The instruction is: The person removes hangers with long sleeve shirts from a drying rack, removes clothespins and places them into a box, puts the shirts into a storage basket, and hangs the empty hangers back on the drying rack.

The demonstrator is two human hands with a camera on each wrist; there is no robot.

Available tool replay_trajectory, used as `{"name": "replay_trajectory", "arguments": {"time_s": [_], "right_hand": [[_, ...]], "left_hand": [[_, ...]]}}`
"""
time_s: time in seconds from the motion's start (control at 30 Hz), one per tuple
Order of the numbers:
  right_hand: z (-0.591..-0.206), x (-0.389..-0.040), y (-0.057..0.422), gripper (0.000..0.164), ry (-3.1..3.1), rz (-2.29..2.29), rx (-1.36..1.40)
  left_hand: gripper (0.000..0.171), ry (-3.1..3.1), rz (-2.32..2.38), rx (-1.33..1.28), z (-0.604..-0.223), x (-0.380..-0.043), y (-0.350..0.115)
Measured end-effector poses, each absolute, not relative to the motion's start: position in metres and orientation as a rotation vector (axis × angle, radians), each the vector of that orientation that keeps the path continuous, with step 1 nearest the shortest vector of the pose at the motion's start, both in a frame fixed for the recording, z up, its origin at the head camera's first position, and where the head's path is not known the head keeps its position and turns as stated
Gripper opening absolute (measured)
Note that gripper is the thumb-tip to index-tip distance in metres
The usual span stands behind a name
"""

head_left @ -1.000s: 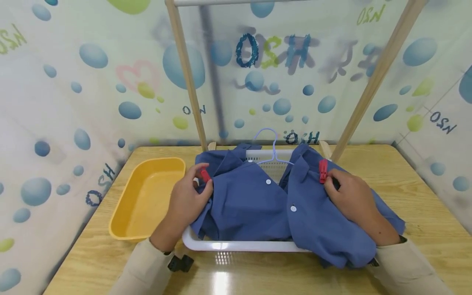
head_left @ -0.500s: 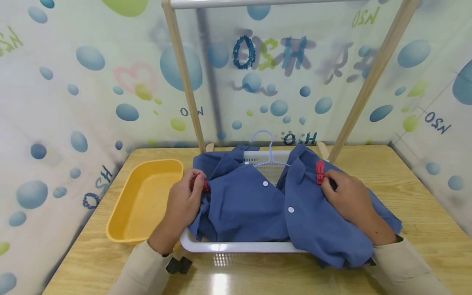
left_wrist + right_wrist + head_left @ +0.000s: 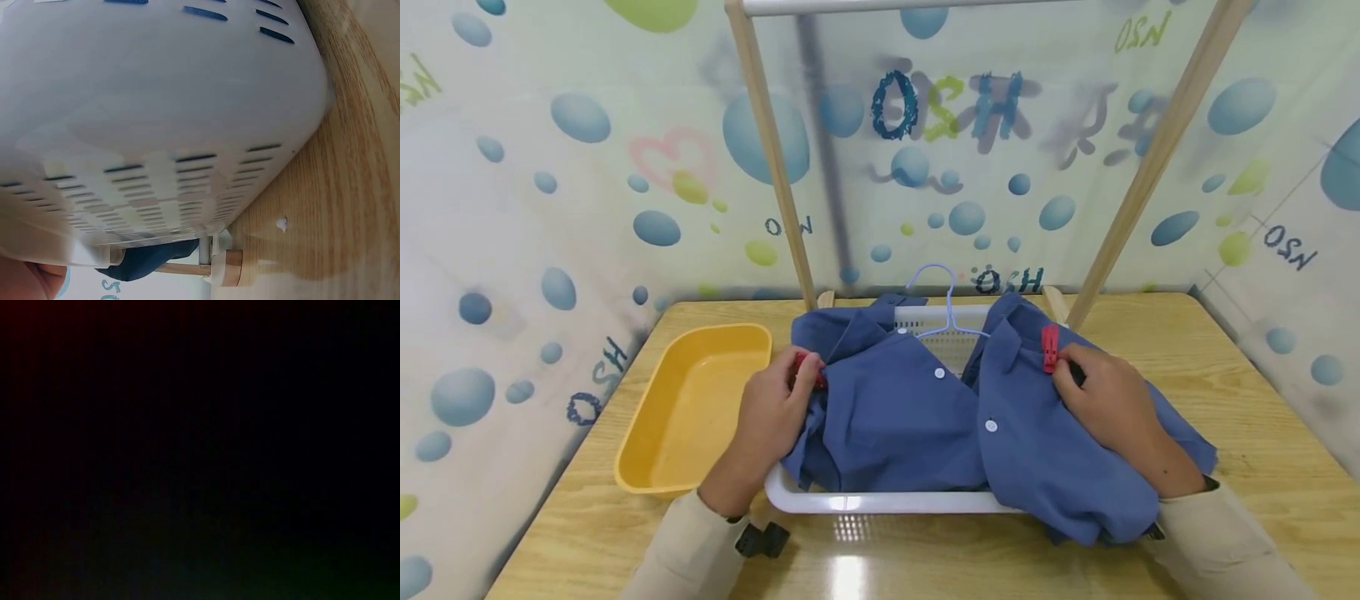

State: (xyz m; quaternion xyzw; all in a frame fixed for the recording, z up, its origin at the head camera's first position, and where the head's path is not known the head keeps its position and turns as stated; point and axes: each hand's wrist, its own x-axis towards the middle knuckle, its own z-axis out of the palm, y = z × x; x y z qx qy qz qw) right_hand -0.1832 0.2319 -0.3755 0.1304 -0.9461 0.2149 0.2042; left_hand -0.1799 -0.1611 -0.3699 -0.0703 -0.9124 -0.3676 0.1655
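Observation:
A blue button-up shirt (image 3: 902, 425) lies spread over a white plastic basket (image 3: 887, 502), with a lilac hanger (image 3: 950, 312) inside its collar. At the shirt's left side, my left hand (image 3: 775, 408) pinches a red clothespin (image 3: 812, 372), mostly covered by the fingers. My right hand (image 3: 1108, 396) holds a second red clothespin (image 3: 1049, 348) by its lower end, over the shirt's right shoulder. In the left wrist view the basket wall (image 3: 156, 100) fills most of the frame, with a bit of the left hand (image 3: 28, 279) at the lower corner. The right wrist view is almost black.
To the left of the basket, a yellow tray (image 3: 688, 417) stands on the wooden table (image 3: 1262, 400). Behind the basket rises a rack with wooden posts (image 3: 772, 158) and a white crossbar (image 3: 925, 7). Part of the shirt hangs over the basket's right side.
The fingers of my left hand have closed further around its clothespin, which now shows less. My right hand keeps its hold in the same place. The head view has shifted slightly.

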Motion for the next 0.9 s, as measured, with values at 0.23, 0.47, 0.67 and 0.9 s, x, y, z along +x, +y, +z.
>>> {"name": "replay_trajectory", "arguments": {"time_s": [0.23,0.47,0.67,0.9], "right_hand": [[-0.3773,-0.1839,0.2313,0.013,-2.639,0.597,0.368],[-0.3759,-0.1854,0.2314,0.014,-2.628,0.614,0.364],[-0.3764,-0.1854,0.2314,0.014,-2.622,0.615,0.371],[-0.3748,-0.1847,0.2316,0.014,-2.625,0.618,0.363]], "left_hand": [[0.033,-2.620,-1.022,-0.189,-0.3698,-0.1790,-0.1613],[0.032,-2.566,-1.068,-0.196,-0.3719,-0.1820,-0.1625],[0.030,-2.536,-1.079,-0.193,-0.3730,-0.1816,-0.1626],[0.025,-2.444,-1.037,-0.215,-0.3723,-0.1799,-0.1613]]}}
